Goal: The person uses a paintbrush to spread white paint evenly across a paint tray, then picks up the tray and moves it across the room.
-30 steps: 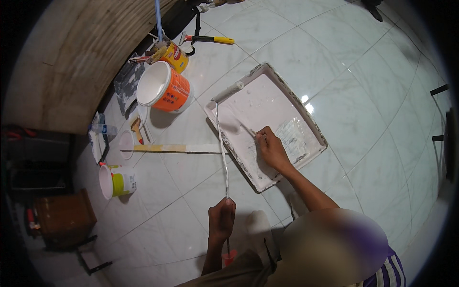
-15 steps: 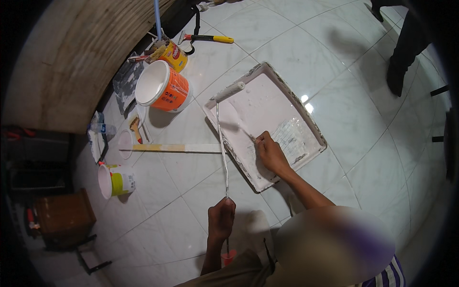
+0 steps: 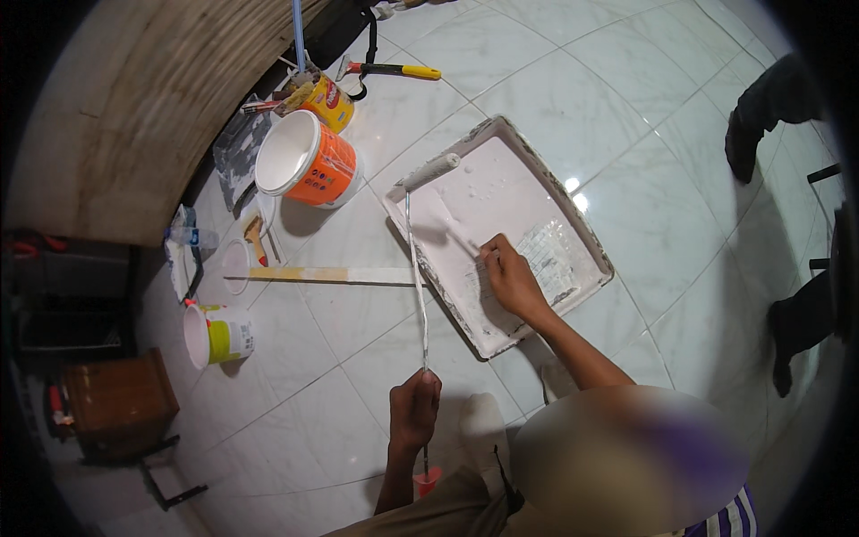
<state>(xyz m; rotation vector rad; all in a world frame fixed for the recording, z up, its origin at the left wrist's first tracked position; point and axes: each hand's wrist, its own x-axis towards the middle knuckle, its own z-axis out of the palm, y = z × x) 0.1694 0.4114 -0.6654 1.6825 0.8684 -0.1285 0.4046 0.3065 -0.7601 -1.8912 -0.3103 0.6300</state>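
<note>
Snugly, the left hand (image 3: pixel 414 412) fists around a roller rod (image 3: pixel 422 322); the right hand (image 3: pixel 514 285) pinches a stick (image 3: pixel 463 239).

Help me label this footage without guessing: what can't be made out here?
Head view:
Tool: held end covered by the right hand; far end indistinct against the paint.
Red piece below the left hand: lower part hidden by trousers.
Other person's legs: cut off by the right rim.
Blur, lower right: hides what's beneath.

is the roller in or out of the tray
In: the roller lies inside the tray, its rod held by the left hand.
</note>
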